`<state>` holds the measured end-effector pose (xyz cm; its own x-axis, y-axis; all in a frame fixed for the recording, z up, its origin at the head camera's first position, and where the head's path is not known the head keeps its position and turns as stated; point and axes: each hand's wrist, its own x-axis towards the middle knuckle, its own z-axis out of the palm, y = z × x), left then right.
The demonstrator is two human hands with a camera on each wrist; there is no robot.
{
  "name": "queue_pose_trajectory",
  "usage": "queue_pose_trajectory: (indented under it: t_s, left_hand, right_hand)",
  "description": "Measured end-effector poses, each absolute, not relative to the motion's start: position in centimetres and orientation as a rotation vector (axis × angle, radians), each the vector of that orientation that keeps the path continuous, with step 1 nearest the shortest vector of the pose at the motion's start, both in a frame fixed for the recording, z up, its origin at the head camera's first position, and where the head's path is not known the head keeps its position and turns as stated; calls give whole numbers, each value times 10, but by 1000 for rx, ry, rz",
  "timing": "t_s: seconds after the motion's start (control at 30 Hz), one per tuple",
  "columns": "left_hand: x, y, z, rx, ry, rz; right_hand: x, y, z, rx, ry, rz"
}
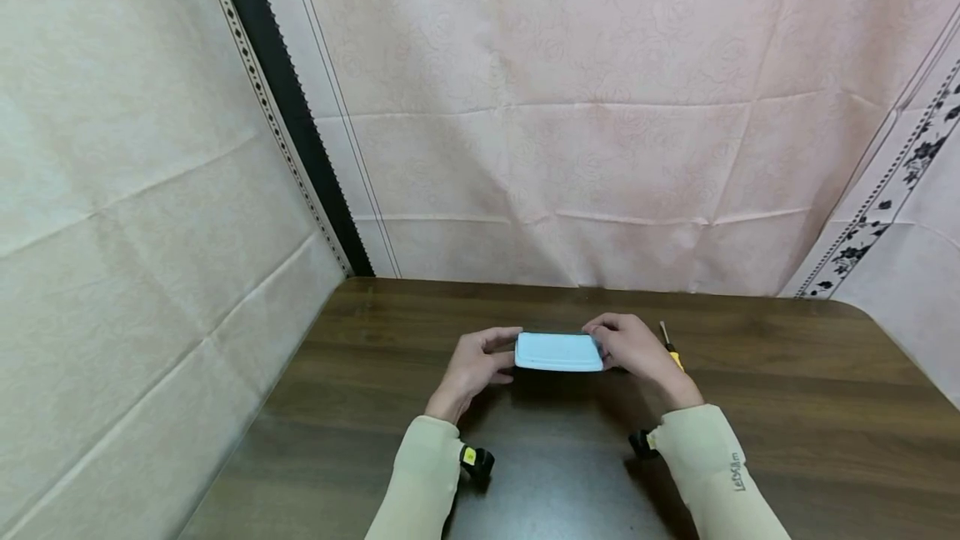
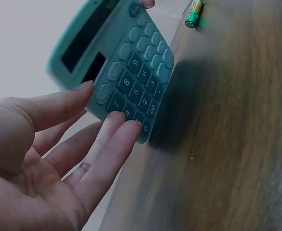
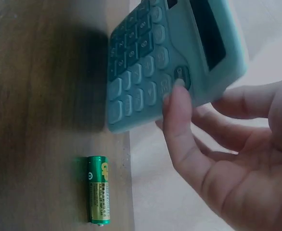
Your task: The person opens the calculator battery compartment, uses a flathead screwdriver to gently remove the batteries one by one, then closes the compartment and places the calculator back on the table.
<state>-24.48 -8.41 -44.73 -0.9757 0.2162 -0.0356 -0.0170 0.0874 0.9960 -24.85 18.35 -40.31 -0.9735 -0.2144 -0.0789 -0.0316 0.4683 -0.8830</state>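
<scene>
A light blue calculator (image 1: 558,352) is held off the table between both hands, its back edge toward the head camera. My left hand (image 1: 472,369) grips one short end, thumb beside the display and two fingertips by the 7 and 4 keys in the left wrist view. My right hand (image 1: 630,350) pinches the opposite end. A digit of the right hand (image 3: 227,139) lies on the dark corner key of the calculator (image 3: 146,62), while other fingers go behind it. A green and gold battery (image 3: 98,190) lies on the table near the right hand.
A screwdriver (image 1: 675,357) with a yellow and black handle lies just past the right hand, partly covered by it. The brown wooden table (image 1: 555,473) ends at a pale patterned cloth (image 1: 585,148) behind. Another cloth (image 1: 150,232) hangs at the left.
</scene>
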Motion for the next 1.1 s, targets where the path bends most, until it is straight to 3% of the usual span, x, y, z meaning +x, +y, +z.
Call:
queue_pose_trajectory:
  t_s: [0.5,1.1]
  left_hand:
    - [-243,-84,-444,222,2373,2011]
    - [-243,-80,-446,120,2463,2024]
  right_hand:
    - [-249,194,-405,-454,2501,-1562]
    - [-254,196,-405,-531,2701,-1355]
